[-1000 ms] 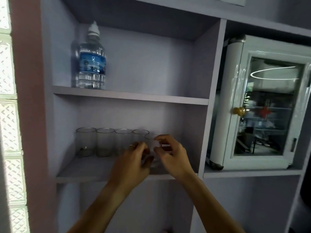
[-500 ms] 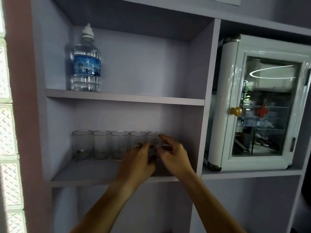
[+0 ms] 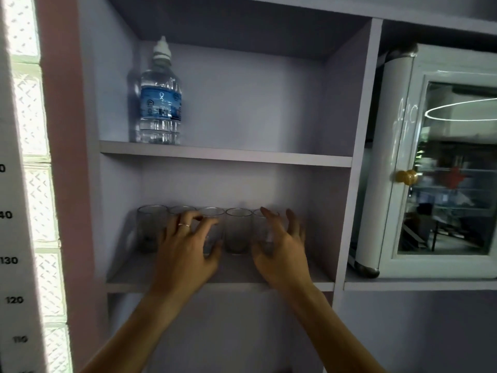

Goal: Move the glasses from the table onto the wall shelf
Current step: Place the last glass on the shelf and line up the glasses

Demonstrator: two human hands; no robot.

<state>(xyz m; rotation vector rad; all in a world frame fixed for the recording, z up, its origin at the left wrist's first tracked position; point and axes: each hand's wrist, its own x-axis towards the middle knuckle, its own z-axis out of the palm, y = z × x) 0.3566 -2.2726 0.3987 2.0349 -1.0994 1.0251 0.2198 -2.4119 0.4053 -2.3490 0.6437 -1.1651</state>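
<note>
Five glasses (image 3: 238,230) standing side by side in a row on the lower shelf (image 3: 129,277). Left hand (image 3: 185,251) in front of the middle ones, fingers spread, holding nothing. Right hand (image 3: 281,251) wide apart too, beside the last glass. Water bottle (image 3: 160,103) on the shelf above.

Both forearms reach up, left hand (image 3: 185,249) and right hand (image 3: 279,251) apart, fingers spread loosely.

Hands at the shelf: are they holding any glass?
Nothing is held: the left hand and the right hand, fingers spread, sit before the glasses.
</note>
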